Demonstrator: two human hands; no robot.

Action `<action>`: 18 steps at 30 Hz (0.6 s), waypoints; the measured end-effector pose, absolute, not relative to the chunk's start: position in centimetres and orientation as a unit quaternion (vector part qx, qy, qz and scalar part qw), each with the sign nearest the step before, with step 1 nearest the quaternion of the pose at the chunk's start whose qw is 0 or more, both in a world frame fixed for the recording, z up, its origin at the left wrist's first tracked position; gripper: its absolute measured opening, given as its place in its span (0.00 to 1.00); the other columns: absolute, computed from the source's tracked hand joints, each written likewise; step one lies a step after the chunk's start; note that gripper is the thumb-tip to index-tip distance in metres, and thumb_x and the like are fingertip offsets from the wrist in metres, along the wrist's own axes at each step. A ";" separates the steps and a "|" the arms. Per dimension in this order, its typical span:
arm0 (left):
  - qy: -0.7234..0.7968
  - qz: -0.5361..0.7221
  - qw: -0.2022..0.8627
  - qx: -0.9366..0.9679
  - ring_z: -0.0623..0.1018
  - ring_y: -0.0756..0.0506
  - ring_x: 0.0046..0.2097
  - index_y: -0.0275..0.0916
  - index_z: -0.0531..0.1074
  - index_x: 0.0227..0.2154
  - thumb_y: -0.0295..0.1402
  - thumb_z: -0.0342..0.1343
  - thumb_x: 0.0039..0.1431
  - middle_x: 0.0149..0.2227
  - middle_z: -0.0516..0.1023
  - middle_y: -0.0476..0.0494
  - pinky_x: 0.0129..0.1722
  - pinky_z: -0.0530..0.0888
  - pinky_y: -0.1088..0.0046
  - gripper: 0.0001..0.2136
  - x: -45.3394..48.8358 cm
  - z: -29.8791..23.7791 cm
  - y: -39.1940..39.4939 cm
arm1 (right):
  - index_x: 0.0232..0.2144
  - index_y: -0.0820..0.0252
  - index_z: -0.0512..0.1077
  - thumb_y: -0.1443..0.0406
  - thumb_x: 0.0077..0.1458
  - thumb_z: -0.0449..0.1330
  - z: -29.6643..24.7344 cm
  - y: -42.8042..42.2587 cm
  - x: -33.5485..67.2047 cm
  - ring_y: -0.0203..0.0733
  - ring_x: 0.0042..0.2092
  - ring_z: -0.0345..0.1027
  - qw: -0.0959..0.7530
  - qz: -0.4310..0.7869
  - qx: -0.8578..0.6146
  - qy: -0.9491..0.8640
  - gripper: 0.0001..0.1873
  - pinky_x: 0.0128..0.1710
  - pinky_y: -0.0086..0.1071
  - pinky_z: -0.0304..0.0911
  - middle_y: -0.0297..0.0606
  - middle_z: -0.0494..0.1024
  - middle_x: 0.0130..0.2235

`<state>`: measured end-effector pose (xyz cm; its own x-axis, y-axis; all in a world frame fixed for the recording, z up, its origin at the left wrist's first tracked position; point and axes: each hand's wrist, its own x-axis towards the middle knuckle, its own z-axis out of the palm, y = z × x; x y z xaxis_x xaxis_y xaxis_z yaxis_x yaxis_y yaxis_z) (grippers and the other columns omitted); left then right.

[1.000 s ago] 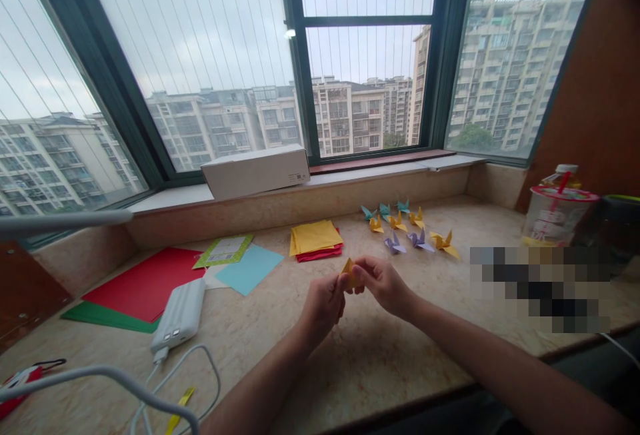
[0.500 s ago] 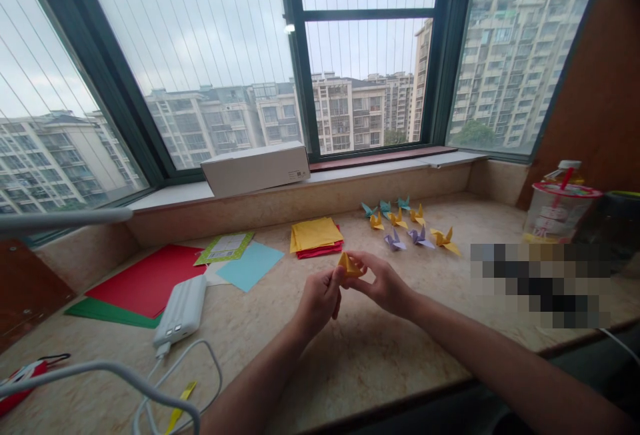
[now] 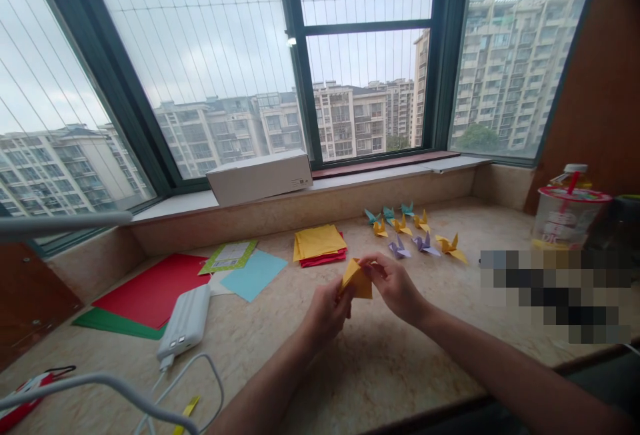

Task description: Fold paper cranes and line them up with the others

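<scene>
Marbled stone counter is running beneath a bay of windows, its near edge slanting across the lower right. At the near left, a yellow strip is lying beside a looped white cable, which is plugging into a white power bank. Near the middle, the person's left hand is gripping a folded yellow paper between thumb and fingers, holding it above the counter. The right hand is bending its fingertips to the paper's far right edge; whether they are closing on it cannot be told. Farther left, a red sheet is overlapping a green sheet, and a light blue sheet is lying to their right. Beyond the hands, yellow squares are resting on red ones. To the right of this stack, nine paper birds are standing grouped: teal, yellow and purple, with one larger yellow bird nearest the right. At the far right, a clear cup is holding a red straw. Farthest back, a white box is resting on the sill, and apartment buildings are showing outside.
</scene>
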<state>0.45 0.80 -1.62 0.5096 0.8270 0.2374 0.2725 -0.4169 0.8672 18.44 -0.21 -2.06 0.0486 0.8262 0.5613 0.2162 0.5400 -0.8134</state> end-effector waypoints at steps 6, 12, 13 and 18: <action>0.358 0.380 0.451 0.724 0.65 0.54 0.13 0.37 0.65 0.27 0.53 0.42 0.64 0.17 0.68 0.53 0.13 0.56 0.80 0.23 0.6 -1.7 0.9 | 0.43 0.55 0.77 0.63 0.59 0.60 -1.7 -0.5 18.6 0.46 0.48 0.69 0.545 0.145 -0.417 -0.713 0.10 0.49 0.42 0.68 0.44 0.71 0.51; 0.364 0.399 0.518 0.663 0.65 0.53 0.14 0.36 0.65 0.26 0.55 0.39 0.63 0.14 0.65 0.53 0.13 0.58 0.80 0.26 0.7 -1.4 0.5 | 0.55 0.52 0.71 0.58 0.53 0.66 -2.0 -0.9 18.7 0.57 0.61 0.57 0.455 0.009 -0.431 -0.780 0.26 0.58 0.53 0.59 0.48 0.62 0.61; 0.359 0.403 0.530 0.655 0.66 0.52 0.14 0.36 0.65 0.28 0.55 0.40 0.63 0.14 0.65 0.53 0.13 0.59 0.80 0.26 0.8 -1.4 0.4 | 0.56 0.51 0.70 0.57 0.53 0.67 -2.0 -1.0 18.7 0.58 0.62 0.55 0.441 -0.018 -0.427 -0.789 0.28 0.58 0.54 0.58 0.48 0.61 0.62; 0.325 0.413 0.551 0.648 0.70 0.51 0.17 0.33 0.68 0.33 0.54 0.42 0.62 0.22 0.70 0.48 0.14 0.62 0.79 0.25 0.9 -1.1 0.3 | 0.56 0.49 0.69 0.61 0.59 0.62 -1.4 -1.7 18.4 0.53 0.59 0.62 0.408 -0.079 -0.380 -0.826 0.22 0.56 0.50 0.60 0.46 0.68 0.59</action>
<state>0.93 0.30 -1.06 0.4489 0.8759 0.1771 -0.0340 -0.1813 0.9828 18.37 -1.74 -1.45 -0.3781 0.5637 0.7344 0.6920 0.6990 -0.1802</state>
